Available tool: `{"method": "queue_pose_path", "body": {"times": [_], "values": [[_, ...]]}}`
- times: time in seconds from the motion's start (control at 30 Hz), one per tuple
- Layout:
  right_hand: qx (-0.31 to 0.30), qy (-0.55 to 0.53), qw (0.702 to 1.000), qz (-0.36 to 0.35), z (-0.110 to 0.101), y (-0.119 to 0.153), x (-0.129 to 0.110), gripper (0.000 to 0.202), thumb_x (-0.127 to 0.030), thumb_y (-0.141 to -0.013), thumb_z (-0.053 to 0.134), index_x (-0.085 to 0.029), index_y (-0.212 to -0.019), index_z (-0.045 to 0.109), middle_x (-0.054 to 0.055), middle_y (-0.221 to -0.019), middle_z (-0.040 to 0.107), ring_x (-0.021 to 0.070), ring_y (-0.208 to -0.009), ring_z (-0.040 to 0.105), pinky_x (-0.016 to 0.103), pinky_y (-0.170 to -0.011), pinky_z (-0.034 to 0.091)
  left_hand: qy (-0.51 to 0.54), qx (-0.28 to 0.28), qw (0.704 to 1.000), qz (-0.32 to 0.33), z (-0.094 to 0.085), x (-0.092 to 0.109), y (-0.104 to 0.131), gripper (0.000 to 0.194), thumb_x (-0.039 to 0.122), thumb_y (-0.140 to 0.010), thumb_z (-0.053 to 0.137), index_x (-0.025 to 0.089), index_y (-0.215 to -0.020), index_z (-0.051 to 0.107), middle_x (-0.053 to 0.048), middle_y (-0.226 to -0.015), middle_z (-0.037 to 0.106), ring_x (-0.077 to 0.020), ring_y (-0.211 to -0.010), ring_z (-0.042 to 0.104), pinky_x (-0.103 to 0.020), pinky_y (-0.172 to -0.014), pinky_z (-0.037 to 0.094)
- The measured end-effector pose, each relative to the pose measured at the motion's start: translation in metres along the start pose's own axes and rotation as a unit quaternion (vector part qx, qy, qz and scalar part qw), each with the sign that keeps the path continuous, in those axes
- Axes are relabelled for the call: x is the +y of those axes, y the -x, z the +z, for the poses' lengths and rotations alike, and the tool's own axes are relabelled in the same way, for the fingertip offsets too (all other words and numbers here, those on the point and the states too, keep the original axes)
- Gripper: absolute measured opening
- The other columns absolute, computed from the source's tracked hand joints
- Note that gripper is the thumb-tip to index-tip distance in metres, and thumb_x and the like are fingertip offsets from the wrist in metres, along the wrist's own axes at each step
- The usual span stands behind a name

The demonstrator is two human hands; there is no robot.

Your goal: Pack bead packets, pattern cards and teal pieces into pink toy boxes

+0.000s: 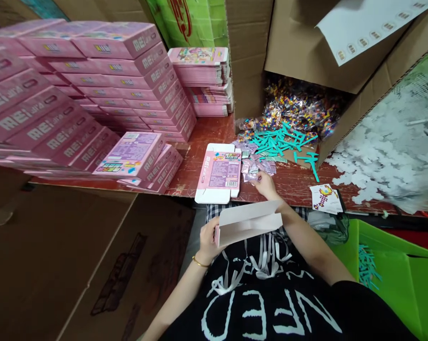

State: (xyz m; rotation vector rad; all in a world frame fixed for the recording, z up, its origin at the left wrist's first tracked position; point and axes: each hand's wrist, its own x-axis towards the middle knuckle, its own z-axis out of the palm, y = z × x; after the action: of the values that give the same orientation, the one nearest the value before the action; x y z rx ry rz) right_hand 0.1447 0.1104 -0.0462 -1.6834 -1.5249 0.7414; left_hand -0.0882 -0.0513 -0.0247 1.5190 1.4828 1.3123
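My left hand [209,239] grips one end of an open pink box [249,228], held above my lap with its white inside and raised flap showing. My right hand [266,184] reaches to the table edge, its fingers pinched on a small purple packet [251,177] at the front of a pile of similar packets [261,166]. A flattened pink box [219,173] with white flaps lies just left of that pile. Teal plastic tools [279,142] are heaped behind the packets.
Stacked pink boxes [128,90] fill the left; folded cartons [199,71] stand behind. Bags of colourful beads [299,104] spill from a cardboard box [306,52]. White pieces [395,137] and printed cards [325,198] are at right, above a green bin [405,284].
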Motion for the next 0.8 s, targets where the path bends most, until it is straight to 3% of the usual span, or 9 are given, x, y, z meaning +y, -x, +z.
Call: {"method": "queue_pose_path", "body": {"times": [0.1, 0.2, 0.3, 0.37, 0.43, 0.53, 0.6, 0.73, 0.8], "values": [[0.012, -0.080, 0.996, 0.033, -0.024, -0.016, 0.018, 0.028, -0.043, -0.068, 0.070, -0.016, -0.073, 0.064, 0.001, -0.062, 0.059, 0.0182, -0.062, 0.058, 0.032, -0.064, 0.049, -0.039, 0.002, 0.999, 0.021, 0.011, 0.005, -0.004, 0.055, 0.046, -0.043, 0.091, 0.019, -0.085, 0.066, -0.005, -0.074, 0.069, -0.0246, -0.070, 0.069, -0.036, -0.069, 0.057], [0.049, -0.105, 0.993, 0.026, -0.057, -0.025, 0.021, 0.041, -0.055, -0.076, 0.058, -0.015, -0.077, 0.068, 0.007, -0.076, 0.066, 0.0192, -0.065, 0.060, 0.032, -0.056, 0.050, -0.034, -0.035, 0.999, -0.017, 0.026, 0.015, -0.015, 0.054, 0.043, -0.053, 0.088, 0.019, -0.096, 0.064, -0.006, -0.086, 0.072, -0.0240, -0.077, 0.070, -0.037, -0.074, 0.057], [0.103, -0.153, 0.983, -0.028, -0.092, -0.016, -0.004, 0.045, -0.056, -0.082, 0.053, -0.017, -0.094, 0.071, 0.010, -0.101, 0.067, 0.0195, -0.077, 0.063, 0.033, -0.061, 0.054, -0.005, -0.067, 0.997, -0.043, 0.039, 0.023, -0.028, 0.053, 0.040, -0.059, 0.085, 0.019, -0.103, 0.064, -0.008, -0.095, 0.073, -0.0239, -0.084, 0.070, -0.039, -0.080, 0.057], [0.097, -0.173, 0.974, -0.109, -0.111, 0.000, -0.032, 0.035, -0.050, -0.084, 0.058, -0.022, -0.099, 0.073, 0.007, -0.101, 0.069, 0.0195, -0.083, 0.063, 0.035, -0.073, 0.054, 0.018, -0.075, 0.996, -0.049, 0.046, 0.027, -0.035, 0.054, 0.040, -0.060, 0.085, 0.018, -0.104, 0.063, -0.008, -0.097, 0.073, -0.0239, -0.087, 0.070, -0.040, -0.082, 0.056], [0.051, -0.155, 0.966, -0.199, -0.122, 0.021, -0.063, 0.021, -0.041, -0.083, 0.066, -0.026, -0.094, 0.075, 0.005, -0.091, 0.071, 0.0201, -0.084, 0.063, 0.037, -0.081, 0.052, 0.040, -0.084, 0.994, -0.051, 0.051, 0.032, -0.040, 0.055, 0.038, -0.059, 0.086, 0.018, -0.104, 0.063, -0.008, -0.097, 0.073, -0.0237, -0.088, 0.070, -0.040, -0.084, 0.056], [-0.045, -0.091, 0.949, -0.299, -0.124, 0.040, -0.095, 0.011, -0.036, -0.081, 0.071, -0.027, -0.084, 0.076, 0.003, -0.083, 0.072, 0.0215, -0.086, 0.062, 0.041, -0.087, 0.048, 0.064, -0.085, 0.993, -0.050, 0.054, 0.040, -0.046, 0.057, 0.036, -0.057, 0.087, 0.017, -0.105, 0.063, -0.009, -0.097, 0.074, -0.0247, -0.088, 0.070, -0.042, -0.086, 0.056], [-0.052, -0.079, 0.940, -0.328, -0.118, 0.034, -0.102, 0.013, -0.036, -0.085, 0.066, -0.027, -0.088, 0.075, 0.004, -0.090, 0.072, 0.0220, -0.092, 0.062, 0.042, -0.091, 0.047, 0.076, -0.065, 0.993, -0.062, 0.050, 0.042, -0.053, 0.056, 0.036, -0.057, 0.087, 0.016, -0.104, 0.063, -0.010, -0.097, 0.073, -0.0263, -0.090, 0.070, -0.045, -0.087, 0.056], [0.070, -0.037, 0.957, -0.279, -0.090, -0.029, -0.086, 0.023, -0.035, -0.093, 0.053, -0.024, -0.101, 0.072, 0.008, -0.110, 0.067, 0.0235, -0.111, 0.056, 0.045, -0.103, 0.040, 0.097, 0.024, 0.992, -0.083, 0.025, 0.029, -0.085, 0.053, 0.042, -0.071, 0.076, 0.017, -0.114, 0.059, -0.012, -0.109, 0.069, -0.0268, -0.101, 0.067, -0.047, -0.096, 0.052], [0.053, 0.044, 0.973, -0.221, -0.068, -0.073, -0.075, 0.022, -0.032, -0.090, 0.058, -0.021, -0.101, 0.072, 0.011, -0.127, 0.059, 0.0283, -0.126, 0.046, 0.050, -0.108, 0.034, 0.080, 0.058, 0.992, -0.074, 0.011, 0.017, -0.106, 0.053, 0.046, -0.078, 0.068, 0.018, -0.121, 0.054, -0.013, -0.118, 0.065, -0.0265, -0.110, 0.064, -0.047, -0.102, 0.047]]}}
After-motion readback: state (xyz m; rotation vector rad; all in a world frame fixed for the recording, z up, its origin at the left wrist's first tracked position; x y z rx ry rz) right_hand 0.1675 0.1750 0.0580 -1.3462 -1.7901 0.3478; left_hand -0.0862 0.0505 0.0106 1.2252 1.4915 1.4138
